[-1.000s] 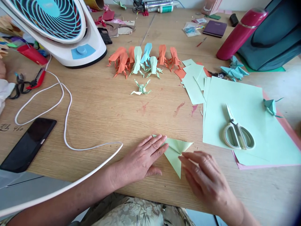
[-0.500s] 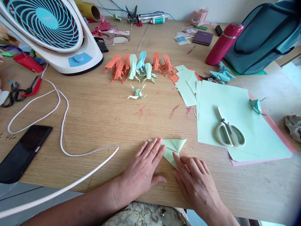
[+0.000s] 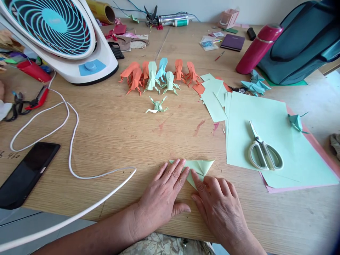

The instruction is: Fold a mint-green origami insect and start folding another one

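Observation:
A pale green sheet of paper (image 3: 204,165), folded to a triangle, lies flat on the wooden table near the front edge. My left hand (image 3: 160,198) is open and flat, its fingertips resting on the paper's left part and covering it. With its index fingertip, my right hand (image 3: 220,203) presses on the middle of the paper; its thumb is apart and the other fingers are bent, holding nothing. Beyond the hands stands a small green origami figure (image 3: 157,105). Behind it is a row of orange, green and blue origami figures (image 3: 152,76).
To the right, scissors (image 3: 265,152) lie on green paper sheets (image 3: 239,109), with cut pieces (image 3: 214,101) beside them. A red flask (image 3: 259,49) stands by a teal bag (image 3: 300,42). On the left are a fan (image 3: 90,67), a white cable (image 3: 77,131) and a phone (image 3: 28,173).
My right index fingertip has slid left along the folded paper, closer to my left hand. The left hand stays flat on the paper. The whole view has shifted slightly.

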`<state>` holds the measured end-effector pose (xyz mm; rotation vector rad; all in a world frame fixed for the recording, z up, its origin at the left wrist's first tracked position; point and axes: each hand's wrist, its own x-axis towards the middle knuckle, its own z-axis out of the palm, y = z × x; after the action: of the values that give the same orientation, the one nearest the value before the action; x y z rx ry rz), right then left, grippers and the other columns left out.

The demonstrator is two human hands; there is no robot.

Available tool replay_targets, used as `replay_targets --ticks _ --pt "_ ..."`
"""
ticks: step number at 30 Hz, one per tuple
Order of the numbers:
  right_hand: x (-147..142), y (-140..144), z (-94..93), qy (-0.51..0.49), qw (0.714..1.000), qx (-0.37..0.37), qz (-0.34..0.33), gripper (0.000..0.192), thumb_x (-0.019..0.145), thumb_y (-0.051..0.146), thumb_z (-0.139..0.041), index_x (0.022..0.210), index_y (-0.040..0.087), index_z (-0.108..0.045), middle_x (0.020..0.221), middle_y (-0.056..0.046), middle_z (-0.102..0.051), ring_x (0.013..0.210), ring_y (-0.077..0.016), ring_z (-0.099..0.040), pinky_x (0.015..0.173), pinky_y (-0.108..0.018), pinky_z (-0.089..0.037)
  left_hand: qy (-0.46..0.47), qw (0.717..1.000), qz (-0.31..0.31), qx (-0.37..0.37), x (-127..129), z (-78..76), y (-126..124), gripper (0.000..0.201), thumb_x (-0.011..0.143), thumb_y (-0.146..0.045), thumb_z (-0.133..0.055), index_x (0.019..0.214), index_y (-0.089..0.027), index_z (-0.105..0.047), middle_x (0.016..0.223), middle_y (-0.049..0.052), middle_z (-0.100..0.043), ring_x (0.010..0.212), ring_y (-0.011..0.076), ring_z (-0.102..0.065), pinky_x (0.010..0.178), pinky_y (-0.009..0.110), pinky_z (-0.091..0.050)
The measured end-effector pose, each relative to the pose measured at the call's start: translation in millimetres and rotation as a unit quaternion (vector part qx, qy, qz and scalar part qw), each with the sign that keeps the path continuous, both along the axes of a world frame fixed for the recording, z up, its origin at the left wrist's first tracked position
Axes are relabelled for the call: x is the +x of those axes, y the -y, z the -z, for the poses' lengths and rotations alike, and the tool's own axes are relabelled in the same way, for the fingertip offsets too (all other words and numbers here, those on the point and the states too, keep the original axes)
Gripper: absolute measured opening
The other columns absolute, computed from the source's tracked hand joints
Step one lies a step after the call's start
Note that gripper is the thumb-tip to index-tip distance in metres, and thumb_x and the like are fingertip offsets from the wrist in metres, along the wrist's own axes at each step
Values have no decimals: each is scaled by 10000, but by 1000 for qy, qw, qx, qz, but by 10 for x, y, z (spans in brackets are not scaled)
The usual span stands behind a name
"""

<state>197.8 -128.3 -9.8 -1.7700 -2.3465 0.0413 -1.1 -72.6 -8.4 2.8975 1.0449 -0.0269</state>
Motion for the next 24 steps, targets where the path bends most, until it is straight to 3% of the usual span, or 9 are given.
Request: replay_targets --ticks 12,24 --pt "-8 34 51 -13 1000 10 14 498 968 324 -501 1455 236 -440 997 -90 -606 874 -263 -515 831 -438 -411 -23 999 -3 21 6 -21 21 867 929 -699 -263 1519 -64 -294 1620 149 -187 1496 302 -168 1179 482 -229" --pt "2 70 92 -38 999 19 33 499 980 315 -484 1464 209 -423 1008 -114 -595 906 -278 -515 798 -439 -439 -22 1000 -7 17 -3 -21 10 840 937 -690 -219 1532 -99 -271 1624 127 -182 1495 291 -178 1175 502 -231"
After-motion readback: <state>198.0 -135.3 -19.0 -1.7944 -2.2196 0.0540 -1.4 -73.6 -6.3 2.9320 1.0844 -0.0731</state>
